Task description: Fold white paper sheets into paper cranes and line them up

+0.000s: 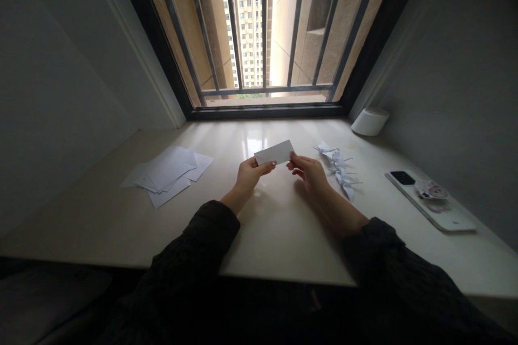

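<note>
A small white rectangle of folded paper is held up above the pale counter, tilted slightly with its right end higher. My left hand pinches its lower left edge, thumb in front. At the right end, my right hand grips the corner between thumb and fingers. Close beyond my right hand lies a row of several folded paper cranes. To the left of my left hand is a loose pile of white paper sheets, spread and overlapping.
The counter runs up to a barred window. A white cylindrical object stands in the back right corner. A white phone with a round grip on its back lies at the right, near the wall.
</note>
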`<action>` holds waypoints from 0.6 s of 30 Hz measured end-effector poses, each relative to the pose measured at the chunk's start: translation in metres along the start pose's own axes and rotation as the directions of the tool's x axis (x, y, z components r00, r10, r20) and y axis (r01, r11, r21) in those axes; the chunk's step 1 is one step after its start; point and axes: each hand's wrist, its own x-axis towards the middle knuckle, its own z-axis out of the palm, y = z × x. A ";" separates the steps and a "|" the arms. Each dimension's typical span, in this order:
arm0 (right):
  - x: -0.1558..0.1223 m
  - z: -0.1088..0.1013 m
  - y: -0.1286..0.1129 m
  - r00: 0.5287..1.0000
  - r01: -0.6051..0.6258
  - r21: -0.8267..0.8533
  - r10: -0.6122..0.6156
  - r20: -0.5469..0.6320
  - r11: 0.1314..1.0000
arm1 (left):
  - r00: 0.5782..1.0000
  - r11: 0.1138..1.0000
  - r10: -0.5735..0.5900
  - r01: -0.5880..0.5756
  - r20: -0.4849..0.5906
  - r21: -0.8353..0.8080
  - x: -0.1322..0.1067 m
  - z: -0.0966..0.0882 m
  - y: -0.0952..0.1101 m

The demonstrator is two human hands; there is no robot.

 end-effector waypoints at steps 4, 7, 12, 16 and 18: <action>0.002 0.000 0.003 1.000 0.030 -0.012 -0.030 0.002 0.999 | 1.000 1.000 0.003 -0.003 -0.003 0.014 0.002 -0.002 0.001; 0.003 -0.001 0.003 0.998 0.065 -0.020 -0.065 0.023 0.998 | 1.000 1.000 0.009 -0.009 0.008 0.011 0.005 -0.005 0.000; 0.004 -0.004 0.000 0.996 0.081 -0.023 -0.080 0.043 0.996 | 0.998 0.999 -0.042 0.042 0.042 -0.007 0.012 -0.017 0.002; 0.003 -0.005 -0.001 0.990 0.100 -0.214 -0.075 0.123 0.972 | 0.988 0.993 -0.058 0.043 0.140 0.112 0.013 -0.022 0.007; 0.001 -0.004 -0.001 0.983 0.111 -0.316 -0.058 0.175 0.942 | 0.990 0.988 -0.030 0.009 0.140 0.151 0.011 -0.021 0.009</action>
